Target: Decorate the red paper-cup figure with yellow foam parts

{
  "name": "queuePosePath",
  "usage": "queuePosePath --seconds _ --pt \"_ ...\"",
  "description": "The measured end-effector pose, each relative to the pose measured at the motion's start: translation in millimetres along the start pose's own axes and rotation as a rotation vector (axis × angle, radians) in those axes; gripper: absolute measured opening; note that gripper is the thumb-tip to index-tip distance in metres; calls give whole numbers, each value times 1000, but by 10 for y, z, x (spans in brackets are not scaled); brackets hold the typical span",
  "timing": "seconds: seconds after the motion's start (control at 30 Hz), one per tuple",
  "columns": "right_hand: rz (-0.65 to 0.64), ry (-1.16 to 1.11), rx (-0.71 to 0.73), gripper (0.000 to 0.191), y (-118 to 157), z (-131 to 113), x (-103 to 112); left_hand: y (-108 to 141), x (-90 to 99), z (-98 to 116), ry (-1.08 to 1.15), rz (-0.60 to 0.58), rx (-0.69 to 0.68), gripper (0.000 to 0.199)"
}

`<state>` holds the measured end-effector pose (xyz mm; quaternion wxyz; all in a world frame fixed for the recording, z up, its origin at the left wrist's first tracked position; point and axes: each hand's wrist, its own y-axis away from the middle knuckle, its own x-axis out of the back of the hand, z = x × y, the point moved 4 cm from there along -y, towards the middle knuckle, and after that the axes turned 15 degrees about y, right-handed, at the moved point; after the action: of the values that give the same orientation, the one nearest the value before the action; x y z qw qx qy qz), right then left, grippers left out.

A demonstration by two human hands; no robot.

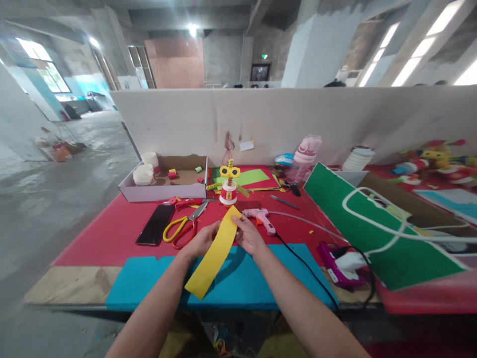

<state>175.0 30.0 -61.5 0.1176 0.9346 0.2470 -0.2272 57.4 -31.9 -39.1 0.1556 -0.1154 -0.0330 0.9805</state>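
Observation:
A long yellow paper strip (214, 258) is held up at a slant over the blue sheet (141, 278). My right hand (248, 235) pinches its upper end between thumb and fingers. Behind the strip's left edge is my left hand (204, 239), closed against it, with the fingertips partly hidden. Just beyond stands a small paper-cup figure (228, 191) with yellow ring eyes and a red and white body. A pink glue gun (263, 219) lies to the right of my right hand. Scissors (186, 223) with yellow and red handles lie open to the left.
A black phone (155, 224) lies left of the scissors. Behind it, a white box (164, 194) holds paper cups and scraps. At right are a purple power strip (341, 268), cables and a leaning green board (365, 228). A grey pen (285, 202) lies behind the glue gun.

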Motion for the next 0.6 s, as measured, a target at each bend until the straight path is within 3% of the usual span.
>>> queuePosePath --seconds 0.2,0.33,0.47,0.6 --pt "-26 86 -20 36 14 0 4 21 190 147 98 220 -158 35" --pt "-26 72 -68 36 19 9 21 20 314 184 -132 379 -229 26" --pt "-44 33 -48 38 41 -12 -18 -16 179 170 -417 252 -238 19" --pt "-4 44 16 40 12 -9 -8 -17 34 185 -216 225 -176 26"
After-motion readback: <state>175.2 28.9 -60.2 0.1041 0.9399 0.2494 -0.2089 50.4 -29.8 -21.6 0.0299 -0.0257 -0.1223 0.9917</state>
